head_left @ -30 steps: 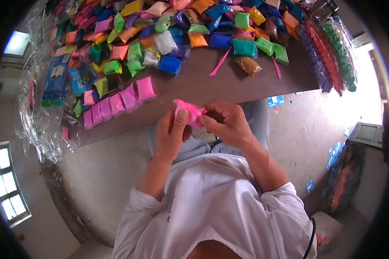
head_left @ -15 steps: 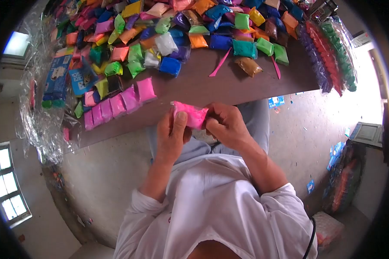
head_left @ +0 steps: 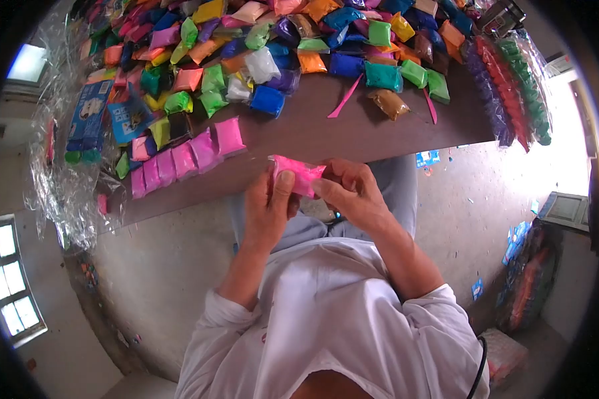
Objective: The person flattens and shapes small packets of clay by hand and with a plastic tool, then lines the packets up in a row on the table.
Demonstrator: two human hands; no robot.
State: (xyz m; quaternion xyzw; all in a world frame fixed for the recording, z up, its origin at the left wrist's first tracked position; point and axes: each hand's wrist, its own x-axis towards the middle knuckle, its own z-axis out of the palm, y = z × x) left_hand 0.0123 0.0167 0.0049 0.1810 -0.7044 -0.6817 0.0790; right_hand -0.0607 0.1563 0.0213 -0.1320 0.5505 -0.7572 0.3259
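Between my two hands, just off the table's near edge and above my lap, is a bright pink packet (head_left: 298,174) in clear plastic. My left hand (head_left: 271,203) grips its left end, thumb pressed on the front. At the right end, my right hand (head_left: 354,193) pinches it with thumb and curled fingers. What the packet holds looks soft, like modelling clay. On the table to the left lies a row of pink and magenta packets (head_left: 183,159), side by side near the edge.
Heaped packets of many colours (head_left: 259,33) cover the back of the brown table (head_left: 299,133). Two pink plastic knives (head_left: 345,97) and a brown packet (head_left: 389,104) lie towards the front. Crumpled clear plastic (head_left: 63,179) hangs at the left; bagged purple, red and green strips (head_left: 512,90) lie right.
My right thumb has shifted onto the front of the packet's right end. Both hands still hold the packet at nearly the same place; the whole view has shifted slightly.
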